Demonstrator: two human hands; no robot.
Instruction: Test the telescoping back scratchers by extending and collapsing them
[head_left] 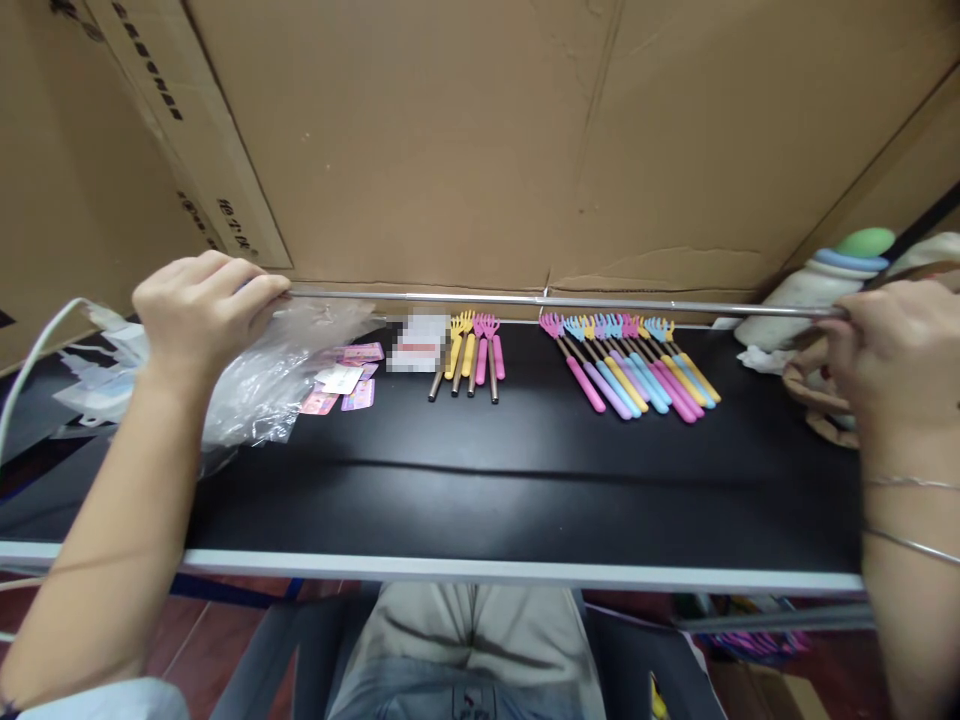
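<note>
A thin telescopic metal rod (480,298) is drawn out long and level above the table, with visible steps in its thickness. My left hand (214,305) is closed around its left end, and my right hand (904,345) grips the right end. Both rod ends are hidden inside the fists. Below it lie several back scratchers (634,365) with pink, yellow, blue and purple handles, fanned out on the right. Near the middle is a smaller group of yellow and pink claw heads on metal tubes (472,355), with yellow and pink grips beside them.
Clear plastic bags (262,375) and printed cards (358,393) lie on the black table (487,520) at left. A blurred white label (420,343) sits mid-back. A white bottle (799,290) and a brown strap (817,395) are at right. Cardboard (450,140) walls the back.
</note>
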